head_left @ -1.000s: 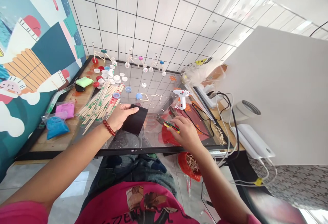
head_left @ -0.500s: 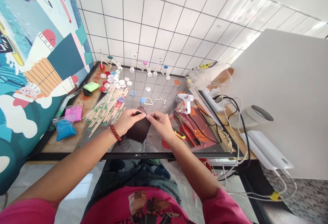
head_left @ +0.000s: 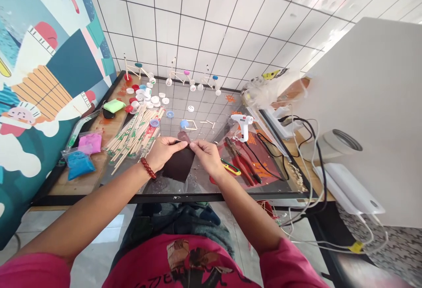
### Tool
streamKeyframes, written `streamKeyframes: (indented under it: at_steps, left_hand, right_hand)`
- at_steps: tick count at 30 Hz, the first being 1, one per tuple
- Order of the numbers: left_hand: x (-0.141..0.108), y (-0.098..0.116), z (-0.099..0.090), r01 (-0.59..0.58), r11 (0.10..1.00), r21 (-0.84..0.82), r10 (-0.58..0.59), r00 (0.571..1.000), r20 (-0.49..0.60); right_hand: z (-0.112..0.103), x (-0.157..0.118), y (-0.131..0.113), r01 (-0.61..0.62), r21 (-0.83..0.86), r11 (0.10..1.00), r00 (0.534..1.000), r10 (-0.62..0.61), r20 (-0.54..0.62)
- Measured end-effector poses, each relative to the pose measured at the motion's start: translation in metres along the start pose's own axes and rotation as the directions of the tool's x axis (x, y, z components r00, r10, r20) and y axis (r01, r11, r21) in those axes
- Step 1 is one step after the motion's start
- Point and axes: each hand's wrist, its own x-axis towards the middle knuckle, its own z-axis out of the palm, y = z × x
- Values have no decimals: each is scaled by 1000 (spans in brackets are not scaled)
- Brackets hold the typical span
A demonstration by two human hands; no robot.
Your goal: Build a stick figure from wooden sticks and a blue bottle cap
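Observation:
A dark brown sheet (head_left: 180, 164) hangs from my left hand (head_left: 164, 152), whose thumb and fingers pinch its top edge. My right hand (head_left: 207, 158) is closed in a pinch at the sheet's upper right corner, and its fingertips nearly meet those of my left hand. Whatever small piece sits between the fingertips is too small to make out. Just beyond the hands lie a blue cap with small sticks (head_left: 184, 124) and a few loose stick pieces (head_left: 208, 123).
Left: wooden sticks (head_left: 135, 136), bottle caps (head_left: 154, 99), blue bag (head_left: 79, 164), pink bag (head_left: 90, 142), green packet (head_left: 114, 105). Right: glue gun (head_left: 243, 125), red pliers (head_left: 245, 165), yellow-green cutter (head_left: 231, 167), cables. Small stick models (head_left: 180, 76) stand along the back edge.
The camera view has shifted slightly. My fingertips are a little further apart at the sheet's top edge, and the sheet still hangs from them.

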Motion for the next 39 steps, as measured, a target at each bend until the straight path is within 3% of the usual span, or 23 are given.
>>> streamKeyframes:
  at_steps: [9,11,13,16,20,23,28,30,31,33,36,39]
  left_hand:
    - [-1,3,0,27,997,-69,-26,999,24]
    - [1,3,-2,69,992,-110,-69,998,1]
    - [3,2,-5,77,988,-137,-78,997,-8]
    - [5,1,-6,58,989,-139,-60,998,-9]
    - [4,0,-2,76,986,-150,-75,997,15]
    - [2,1,-1,79,983,-163,-73,996,44]
    - [-1,7,-4,168,959,-227,-148,984,101]
    - [-1,8,-5,217,945,-244,-192,974,123]
    - [-2,9,-5,230,941,-248,-203,971,130]
    - [-2,10,-4,238,938,-253,-208,968,140]
    - [-2,9,-2,251,936,-247,-215,963,163]
    - [-3,10,-1,275,931,-238,-233,954,190]
  right_hand:
    - [2,0,-1,41,-4,999,998,-41,-48]
    - [-10,-5,-2,71,-47,996,994,-74,-75]
    - [-33,-17,0,111,-213,971,983,-139,-121]
    - [-78,-42,9,109,-635,765,972,-215,-92]
    - [-114,-71,23,162,-849,503,983,-162,91]
    - [-112,-77,27,213,-908,362,972,-171,160]
    - [-95,-68,30,168,-973,157,976,-165,142]
    - [-93,-65,31,187,-966,180,974,-164,158]
    - [-92,-65,31,179,-956,232,976,-168,142]
    - [-91,-67,28,133,-894,428,983,-174,63]
    - [-85,-72,14,81,-637,766,992,-122,-22]
    - [-77,-78,-5,60,-432,900,997,-77,-22]
